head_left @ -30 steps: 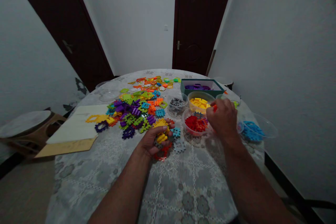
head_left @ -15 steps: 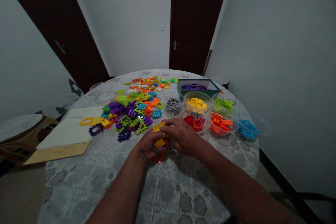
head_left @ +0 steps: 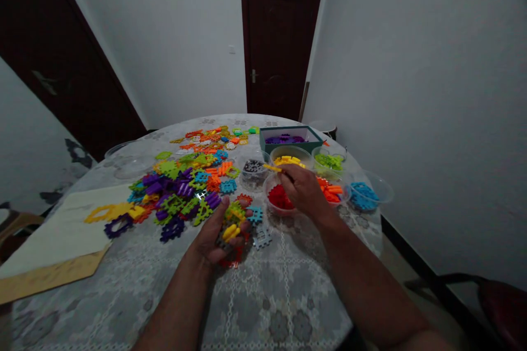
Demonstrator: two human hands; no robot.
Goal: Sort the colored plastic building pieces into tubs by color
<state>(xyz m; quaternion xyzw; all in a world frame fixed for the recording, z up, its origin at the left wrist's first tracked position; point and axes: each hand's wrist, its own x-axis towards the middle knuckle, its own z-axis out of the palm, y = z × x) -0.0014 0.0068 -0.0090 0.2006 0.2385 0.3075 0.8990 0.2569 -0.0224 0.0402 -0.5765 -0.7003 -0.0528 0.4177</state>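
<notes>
My left hand (head_left: 209,237) is cupped palm-up over the near side of the table, holding several yellow, lime and grey plastic building pieces (head_left: 231,232). Some of those pieces are partly covered by its fingers. My right hand (head_left: 303,187) reaches over the bowls and pinches a flat yellow building piece (head_left: 272,168) between thumb and fingers. Just behind this hand is the bowl of yellow pieces (head_left: 290,160). Below it stands the bowl of red pieces (head_left: 279,197). Near my left hand a light blue piece (head_left: 256,214), a grey piece (head_left: 262,238) and red pieces lie on the tablecloth.
A mixed heap of pieces (head_left: 177,189) covers the left-middle of the table. Grey (head_left: 253,166), lime (head_left: 329,162), orange (head_left: 331,191) and blue pieces (head_left: 364,196) sit in clear bowls. Behind them is a green box (head_left: 315,141) with purple pieces. Cardboard (head_left: 57,277) lies at left.
My right hand has left my left hand and moved right and up to the bowls, with a yellow piece in it. My left hand has opened out somewhat. The view has turned right.
</notes>
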